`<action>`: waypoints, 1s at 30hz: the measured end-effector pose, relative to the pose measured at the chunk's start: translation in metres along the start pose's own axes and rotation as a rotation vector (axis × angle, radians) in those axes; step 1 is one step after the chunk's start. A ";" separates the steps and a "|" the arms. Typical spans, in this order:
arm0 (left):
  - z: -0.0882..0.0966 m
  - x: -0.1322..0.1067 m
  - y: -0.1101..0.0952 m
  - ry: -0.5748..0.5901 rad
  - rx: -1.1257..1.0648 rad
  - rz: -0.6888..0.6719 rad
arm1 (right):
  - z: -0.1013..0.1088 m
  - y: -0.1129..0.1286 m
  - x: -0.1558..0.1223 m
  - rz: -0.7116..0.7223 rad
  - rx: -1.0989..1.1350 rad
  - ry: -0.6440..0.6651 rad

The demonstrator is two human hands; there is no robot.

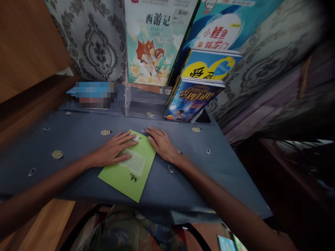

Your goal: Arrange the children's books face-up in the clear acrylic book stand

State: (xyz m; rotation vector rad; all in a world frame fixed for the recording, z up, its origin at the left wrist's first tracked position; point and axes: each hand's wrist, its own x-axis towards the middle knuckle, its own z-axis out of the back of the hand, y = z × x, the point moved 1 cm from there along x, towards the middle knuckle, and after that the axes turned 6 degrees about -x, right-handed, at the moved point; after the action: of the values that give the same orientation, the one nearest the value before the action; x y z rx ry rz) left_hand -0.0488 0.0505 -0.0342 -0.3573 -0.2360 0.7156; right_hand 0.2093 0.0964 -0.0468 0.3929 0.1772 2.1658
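A thin green book (123,177) lies at a slant on the table, its barcode end pointing away from me. Across its upper left part rests my left hand (117,150), flat with the fingers stretched and partly covering the printed text and barcode. My right hand (162,143) lies at the book's far right corner, fingers extended and touching or just over its edge. Neither hand grips the book.
A clear acrylic stand (131,104) at the back holds several upright books, a blue one (192,99) in front. More books, blurred out, lie in a blue pile (91,94) at the back left. Patterned curtains (99,45) hang behind the cloth-covered table (83,146).
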 end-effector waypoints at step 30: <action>0.006 0.034 0.030 -0.022 -0.047 0.207 | 0.010 0.015 -0.019 -0.016 -0.036 0.037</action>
State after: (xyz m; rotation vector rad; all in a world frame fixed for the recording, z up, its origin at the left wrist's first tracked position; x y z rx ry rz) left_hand -0.0433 0.0961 -0.0377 -0.4230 -0.2391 0.9193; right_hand 0.2113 0.0718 -0.0377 0.3300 0.1615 2.1583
